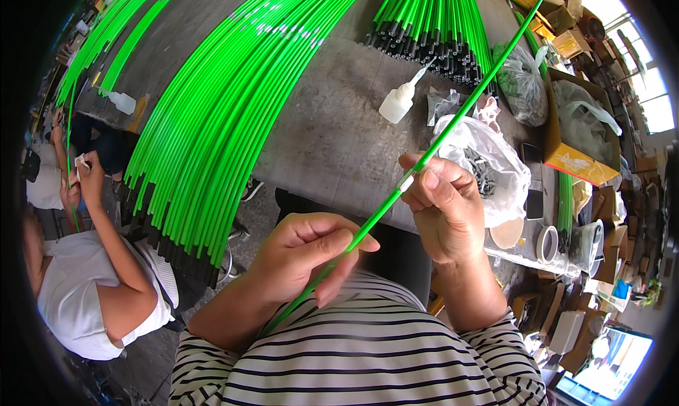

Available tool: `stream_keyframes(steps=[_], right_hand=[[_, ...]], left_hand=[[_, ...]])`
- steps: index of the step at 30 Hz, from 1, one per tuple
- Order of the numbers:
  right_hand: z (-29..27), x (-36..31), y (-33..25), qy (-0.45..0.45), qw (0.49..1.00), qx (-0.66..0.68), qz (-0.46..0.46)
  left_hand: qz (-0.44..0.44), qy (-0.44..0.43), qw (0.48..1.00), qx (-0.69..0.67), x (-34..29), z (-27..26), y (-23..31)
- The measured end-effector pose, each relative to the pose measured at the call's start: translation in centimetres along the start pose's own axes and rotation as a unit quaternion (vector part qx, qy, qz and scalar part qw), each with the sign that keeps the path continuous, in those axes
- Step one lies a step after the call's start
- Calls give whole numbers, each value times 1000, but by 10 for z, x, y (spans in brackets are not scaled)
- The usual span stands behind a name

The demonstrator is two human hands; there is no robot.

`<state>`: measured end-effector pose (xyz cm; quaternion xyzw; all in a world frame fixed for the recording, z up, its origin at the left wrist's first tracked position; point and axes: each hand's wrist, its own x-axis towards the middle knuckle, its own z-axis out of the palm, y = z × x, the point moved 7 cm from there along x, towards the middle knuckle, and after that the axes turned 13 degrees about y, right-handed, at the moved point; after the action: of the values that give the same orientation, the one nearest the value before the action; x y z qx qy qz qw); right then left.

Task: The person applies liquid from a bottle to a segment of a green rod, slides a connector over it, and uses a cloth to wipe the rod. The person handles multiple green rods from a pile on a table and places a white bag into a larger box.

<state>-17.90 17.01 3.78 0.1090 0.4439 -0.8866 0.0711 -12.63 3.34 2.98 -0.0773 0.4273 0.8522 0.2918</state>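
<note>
A long, thin green rod [378, 216] slants across in front of me, from beside my striped shirt at the lower left to the far right. My left hand [300, 252] holds its lower part between thumb and fingers. Farther up, my right hand [450, 204] pinches the rod between thumb and forefinger. Just below those fingertips, a small white piece [406, 183] sits against the rod; whether it is a label or a sleeve, I cannot tell. Beyond my right hand lies an open clear plastic bag [506, 167] with small dark parts inside.
Many black-tipped green rods [233, 116] overhang the table [318, 109] on the left; another bundle [431, 24] lies at the back. A white squeeze bottle [396, 105] stands mid-table. A yellow box [576, 162] and tape roll [547, 244] are right. A co-worker [92, 286] sits left.
</note>
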Motion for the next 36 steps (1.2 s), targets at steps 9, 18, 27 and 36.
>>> stream_keyframes(steps=[9,18,27,36], right_hand=[[-2,-1,4,-18,999,18,-19],[0,0,12,-17,998,-61,-2],[-5,-3,18,22,996,-84,-27],[-8,-2,18,-48,998,26,-23]], left_hand=[[6,20,1000,8,2,-3,-4],[30,86,994,58,4,-9,-6],[289,160,892,308,-2,-2,10],[11,18,1000,2,9,1,-7]])
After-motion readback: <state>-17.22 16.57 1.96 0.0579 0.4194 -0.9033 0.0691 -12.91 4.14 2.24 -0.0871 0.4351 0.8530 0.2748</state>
